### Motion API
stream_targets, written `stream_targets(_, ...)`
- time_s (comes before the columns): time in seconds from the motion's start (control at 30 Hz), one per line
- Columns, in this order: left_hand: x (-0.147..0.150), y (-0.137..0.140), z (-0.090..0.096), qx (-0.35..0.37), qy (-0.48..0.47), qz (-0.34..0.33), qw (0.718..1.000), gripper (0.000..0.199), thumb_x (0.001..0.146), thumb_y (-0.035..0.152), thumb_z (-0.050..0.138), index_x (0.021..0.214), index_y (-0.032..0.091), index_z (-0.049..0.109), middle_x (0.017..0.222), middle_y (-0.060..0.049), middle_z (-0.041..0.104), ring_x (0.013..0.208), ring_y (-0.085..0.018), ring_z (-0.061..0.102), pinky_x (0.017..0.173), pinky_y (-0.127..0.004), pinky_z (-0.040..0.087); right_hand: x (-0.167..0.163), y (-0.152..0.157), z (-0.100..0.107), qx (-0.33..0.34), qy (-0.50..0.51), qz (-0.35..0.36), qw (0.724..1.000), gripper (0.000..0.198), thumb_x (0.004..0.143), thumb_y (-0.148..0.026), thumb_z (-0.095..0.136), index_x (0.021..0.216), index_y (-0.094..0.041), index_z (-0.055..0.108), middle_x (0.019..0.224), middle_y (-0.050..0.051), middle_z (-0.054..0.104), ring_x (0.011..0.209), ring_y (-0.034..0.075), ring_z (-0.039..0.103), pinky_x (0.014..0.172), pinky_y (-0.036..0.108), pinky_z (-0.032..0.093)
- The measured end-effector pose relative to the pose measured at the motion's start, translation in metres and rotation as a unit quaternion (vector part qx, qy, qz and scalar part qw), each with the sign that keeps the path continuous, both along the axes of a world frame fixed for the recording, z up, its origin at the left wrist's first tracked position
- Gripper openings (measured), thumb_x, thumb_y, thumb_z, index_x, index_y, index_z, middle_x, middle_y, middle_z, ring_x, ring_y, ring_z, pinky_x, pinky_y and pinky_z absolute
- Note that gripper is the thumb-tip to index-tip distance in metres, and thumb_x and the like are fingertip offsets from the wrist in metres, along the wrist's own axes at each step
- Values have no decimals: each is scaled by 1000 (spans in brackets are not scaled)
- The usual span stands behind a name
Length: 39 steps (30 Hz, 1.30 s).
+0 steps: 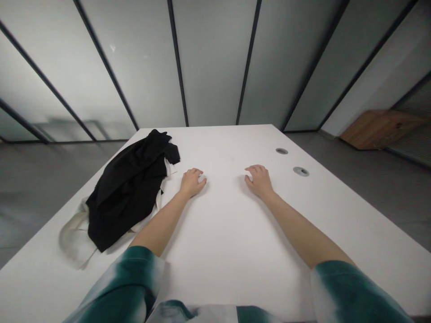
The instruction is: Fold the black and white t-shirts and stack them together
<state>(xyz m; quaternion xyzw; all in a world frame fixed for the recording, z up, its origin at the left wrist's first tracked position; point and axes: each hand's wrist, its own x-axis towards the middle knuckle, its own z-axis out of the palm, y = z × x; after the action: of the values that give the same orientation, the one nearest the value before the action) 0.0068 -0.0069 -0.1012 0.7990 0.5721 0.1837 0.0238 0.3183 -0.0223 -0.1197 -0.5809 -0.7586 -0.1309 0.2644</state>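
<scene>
My left hand point(192, 182) is over the white table point(222, 233), its fingers slightly curled and the thumb apart, holding nothing. To its left lies a heap of black cloth point(129, 184), which the hand does not touch. White fabric point(74, 237) sticks out from under the black cloth, along its right side and at its near left end. My right hand point(259, 180) is across from the left one, fingers bent and thumb apart, also with nothing in it. Whether the fingertips touch the tabletop is hard to tell.
Two round grommets point(301, 171) are set in the tabletop to the right of my right hand. Behind the table's far edge stands a frosted glass partition point(212, 63) with dark frames. A wooden panel point(380, 129) is at the far right, above the grey floor point(336, 154).
</scene>
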Motion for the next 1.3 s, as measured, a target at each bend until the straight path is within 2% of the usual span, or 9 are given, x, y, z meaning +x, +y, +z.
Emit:
stream_targets(0.1, 0, -1, -1, -20, 43, 5, 999, 53, 91, 45, 53, 136, 17, 58, 145, -14, 54, 134, -29, 48, 113, -42, 35, -6, -1, -1, -63, -36, -16, 997, 44, 94, -34, 44, 127, -14, 64, 128, 18, 62, 125, 33, 48, 105, 47, 38)
stream_targets(0.2, 1, -1, -3, -77, 94, 10, 993, 73, 92, 59, 46, 152, 17, 41, 162, -15, 30, 149, -33, 26, 120, -46, 23, -11, -2, -2, -143, -72, -30, 987, 59, 96, -50, 40, 143, -17, 53, 150, 16, 48, 141, 35, 35, 112, 49, 32)
stream_targets(0.27, 3, -1, -4, -116, 119, 14, 986, 83, 92, 69, 38, 157, 19, 30, 166, -14, 18, 153, -35, 14, 122, -50, 16, -14, -3, -2, -192, -88, -34, 977, 69, 96, -62, 35, 150, -20, 45, 159, 14, 36, 148, 36, 25, 116, 50, 27)
stream_targets(0.37, 5, -2, -3, -143, 141, 17, 980, 91, 89, 78, 28, 160, 21, 23, 167, -13, 11, 153, -36, 4, 122, -54, 10, -17, -4, 0, -250, -98, -34, 963, 83, 92, -74, 27, 157, -21, 34, 165, 14, 23, 152, 36, 15, 120, 51, 19)
stream_targets(0.5, 7, -3, -1, -152, 143, 17, 978, 94, 86, 82, 26, 160, 23, 23, 167, -13, 9, 153, -38, 3, 120, -59, 10, -20, -4, 3, -293, -99, -38, 950, 93, 88, -81, 21, 160, -21, 26, 167, 13, 15, 153, 35, 8, 122, 51, 14)
stream_targets(0.63, 6, -2, -3, -149, 133, 12, 980, 94, 86, 82, 27, 159, 22, 25, 166, -15, 12, 152, -40, 9, 119, -61, 12, -20, -3, 3, -308, -100, -35, 945, 97, 87, -83, 18, 160, -20, 23, 167, 14, 11, 153, 35, 6, 122, 52, 12)
stream_targets(0.93, 6, -3, -4, -136, 134, 12, 982, 94, 86, 81, 28, 158, 20, 28, 166, -16, 17, 152, -41, 14, 119, -60, 14, -18, 1, -1, -315, -104, -30, 943, 98, 85, -85, 16, 160, -22, 25, 166, 13, 16, 152, 37, 14, 122, 52, 14)
stream_targets(1.3, 6, -3, -2, -140, 137, 10, 981, 93, 87, 81, 28, 158, 21, 27, 166, -16, 16, 152, -40, 13, 119, -60, 14, -17, 2, -2, -315, -99, -25, 944, 97, 86, -84, 18, 160, -22, 25, 167, 12, 16, 152, 36, 13, 122, 52, 15)
